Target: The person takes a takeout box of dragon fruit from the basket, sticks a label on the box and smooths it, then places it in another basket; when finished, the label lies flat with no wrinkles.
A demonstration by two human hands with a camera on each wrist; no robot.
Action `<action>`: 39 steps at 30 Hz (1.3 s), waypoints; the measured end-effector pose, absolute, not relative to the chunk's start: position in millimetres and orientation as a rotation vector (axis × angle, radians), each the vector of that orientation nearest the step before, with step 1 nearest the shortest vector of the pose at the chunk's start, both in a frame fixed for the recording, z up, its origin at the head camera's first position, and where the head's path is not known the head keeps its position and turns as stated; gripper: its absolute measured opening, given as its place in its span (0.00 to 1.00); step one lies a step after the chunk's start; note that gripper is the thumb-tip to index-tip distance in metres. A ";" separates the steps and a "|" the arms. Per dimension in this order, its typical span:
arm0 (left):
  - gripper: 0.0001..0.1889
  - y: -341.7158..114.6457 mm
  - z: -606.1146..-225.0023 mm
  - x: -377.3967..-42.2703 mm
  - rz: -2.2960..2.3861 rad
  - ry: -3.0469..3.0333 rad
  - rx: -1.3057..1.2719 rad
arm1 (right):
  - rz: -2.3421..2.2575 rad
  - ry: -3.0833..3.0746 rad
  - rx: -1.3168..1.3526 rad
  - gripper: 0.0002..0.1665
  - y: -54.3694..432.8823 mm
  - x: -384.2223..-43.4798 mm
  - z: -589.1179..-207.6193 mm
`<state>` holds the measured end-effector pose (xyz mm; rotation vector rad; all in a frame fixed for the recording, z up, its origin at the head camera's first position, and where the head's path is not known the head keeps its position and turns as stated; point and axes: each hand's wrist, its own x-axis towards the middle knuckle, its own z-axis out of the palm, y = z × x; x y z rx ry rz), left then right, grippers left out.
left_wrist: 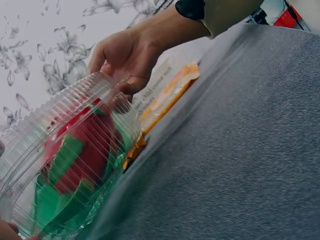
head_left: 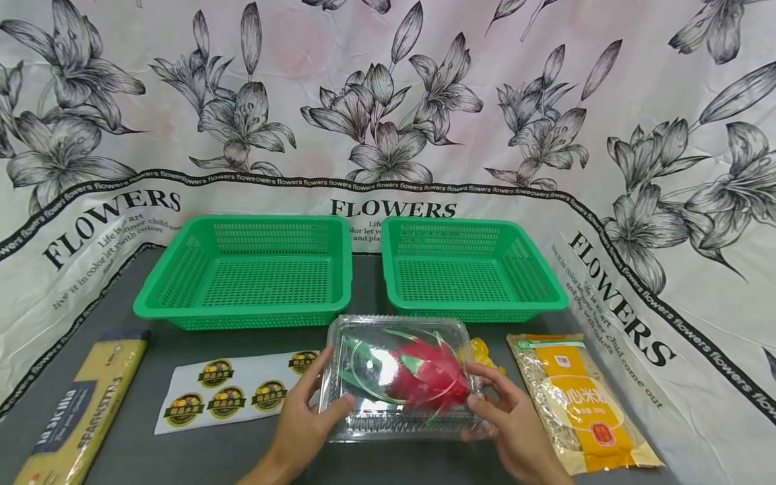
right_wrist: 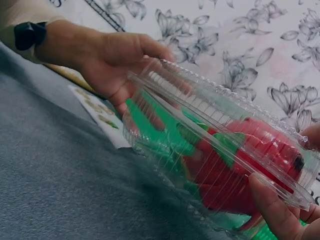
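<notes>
From the head camera: clear ribbed plastic clamshell box sits front-centre on the grey tabletop, just ahead of the two green perforated plastic baskets. Holds a red dragon fruit with green scales. Left hand curls round the box's left edge, thumb on the lid; right hand grips the right front corner, fingertips on the lid rim — two-sided hold, likely to keep the flimsy shell square and shut. White sheet of round yellow-and-green stickers lies just left of the box, yellow spaghetti packet further left and cut off at the frame edge, orange-and-clear grain bag to the right. Small yellow thing behind the box mostly hidden; cannot identify.

Left wrist view: box seen end-on, fruit blurred by the ribbing. Right hand clasps the far end. Left hand itself barely in frame, only a sliver at the bottom-left corner. Grain bag partly visible beyond.

Right wrist view: box tilted across frame, left hand wrapped round the far end, fingers showing through the plastic. Right fingertips pinch the near lid rim. Whether the lid is latched — cannot tell. Sticker sheet half covered.
</notes>
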<state>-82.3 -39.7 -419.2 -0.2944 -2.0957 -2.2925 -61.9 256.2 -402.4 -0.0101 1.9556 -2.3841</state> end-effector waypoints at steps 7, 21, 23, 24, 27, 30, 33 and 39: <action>0.39 -39.3 -426.0 -79.5 -2.329 -2.105 -0.257 | -2.374 1.940 0.116 0.27 253.6 -58.6 -408.6; 0.39 -39.5 -441.1 -75.2 -2.330 -2.122 -0.193 | -2.367 1.911 0.193 0.29 250.8 -55.4 -418.6; 0.39 -40.0 -443.2 -74.3 -2.326 -2.131 -0.184 | -2.372 1.908 0.187 0.28 250.3 -54.6 -419.6; 0.38 -40.5 -444.5 -74.0 -2.326 -2.131 -0.185 | -2.372 1.906 0.188 0.28 250.0 -54.4 -420.3; 0.38 -41.1 -449.3 -73.0 -2.334 -2.128 -0.181 | -2.381 1.913 0.219 0.29 248.0 -52.5 -421.7; 0.39 -41.5 -452.0 -73.3 -2.376 -2.100 -0.186 | -2.384 1.950 0.234 0.28 245.9 -51.1 -422.4; 0.39 -41.9 -453.4 -74.2 -2.425 -2.064 -0.189 | -2.350 2.040 0.217 0.27 245.0 -50.9 -422.3; 0.39 -42.0 -453.9 -75.9 -2.436 -2.051 -0.180 | -2.198 2.208 0.147 0.27 248.5 -54.7 -420.5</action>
